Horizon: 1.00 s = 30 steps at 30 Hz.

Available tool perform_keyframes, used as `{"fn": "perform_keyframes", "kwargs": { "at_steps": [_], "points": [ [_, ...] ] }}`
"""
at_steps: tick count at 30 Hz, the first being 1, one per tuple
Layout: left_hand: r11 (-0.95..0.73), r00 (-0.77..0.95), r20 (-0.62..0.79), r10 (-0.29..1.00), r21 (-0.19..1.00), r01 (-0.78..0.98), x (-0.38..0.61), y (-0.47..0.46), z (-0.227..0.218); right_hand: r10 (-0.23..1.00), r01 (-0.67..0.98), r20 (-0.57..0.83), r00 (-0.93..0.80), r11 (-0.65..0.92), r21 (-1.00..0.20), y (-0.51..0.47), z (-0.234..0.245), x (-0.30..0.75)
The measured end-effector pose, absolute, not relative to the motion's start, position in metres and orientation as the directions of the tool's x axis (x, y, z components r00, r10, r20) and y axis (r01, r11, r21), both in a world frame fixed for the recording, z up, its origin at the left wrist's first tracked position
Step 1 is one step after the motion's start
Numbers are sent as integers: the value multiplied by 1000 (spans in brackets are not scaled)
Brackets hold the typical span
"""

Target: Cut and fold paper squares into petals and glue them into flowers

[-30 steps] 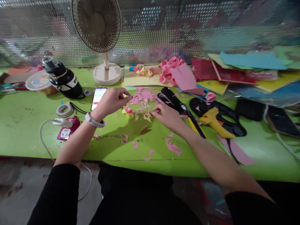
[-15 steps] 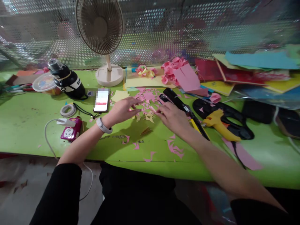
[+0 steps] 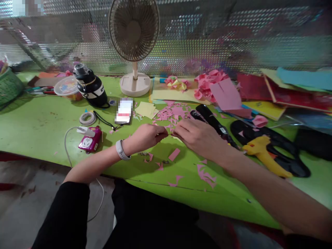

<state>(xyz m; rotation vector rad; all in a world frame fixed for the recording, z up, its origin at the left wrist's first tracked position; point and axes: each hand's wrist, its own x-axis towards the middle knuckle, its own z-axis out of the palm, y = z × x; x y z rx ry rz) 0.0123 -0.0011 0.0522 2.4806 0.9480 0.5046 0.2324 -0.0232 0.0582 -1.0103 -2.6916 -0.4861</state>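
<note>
My left hand (image 3: pixel 151 136) is closed in a pinch, with a white band on its wrist. Facing it across a small gap, my right hand (image 3: pixel 193 135) is pinched too. A thin yellowish piece of paper (image 3: pixel 169 134) spans the gap between the fingertips, mostly hidden by them. Just below the hands, a pink paper strip (image 3: pixel 174 154) lies flat on the green table (image 3: pixel 124 186). Behind them spreads a heap of pink paper scraps (image 3: pixel 177 111), and left of it sits a stack of pale yellow paper squares (image 3: pixel 146 110).
Right of my right hand lie a black-handled tool (image 3: pixel 211 119) and a yellow glue gun (image 3: pixel 267 152). At the left are a phone (image 3: pixel 124 112), a tape roll (image 3: pixel 87 118), a purple power adapter (image 3: pixel 90 139) and a black bottle (image 3: pixel 92 88). A fan (image 3: pixel 135 84) stands behind.
My hands have come closer together and now pinch. A pink strip lies in front, where a folded yellowish paper lay before; that paper has left the table. The whole view has shifted.
</note>
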Motion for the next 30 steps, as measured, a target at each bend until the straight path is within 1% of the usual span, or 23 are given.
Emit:
{"fn": "perform_keyframes", "kwargs": {
  "at_steps": [3, 8, 11, 14, 23, 27, 30],
  "points": [
    [-689, 666, 254, 702, 478, 544, 2, -5, 47, 566, 641, 317, -761, 733, 228, -16, 58, 222],
    [-740, 590, 454, 668, 327, 587, -9, -8, 37, 541, 614, 316, -779, 759, 215, -8, 62, 206],
    [-748, 562, 511, 651, 304, 590, -13, -6, 33, 538, 607, 314, -782, 771, 191, -3, 65, 200],
    [-751, 562, 513, 649, 312, 582, -15, -4, 32, 524, 596, 325, -787, 782, 183, 0, 68, 197],
    [-761, 556, 537, 635, 313, 568, -19, -1, 36, 490, 575, 339, -803, 788, 221, 4, 70, 194],
    [-744, 549, 520, 655, 316, 589, -20, 1, 34, 460, 552, 365, -809, 808, 206, 8, 68, 196],
    [-731, 544, 499, 675, 348, 587, -21, 3, 34, 450, 540, 360, -817, 816, 207, 9, 69, 197]
  ]
}}
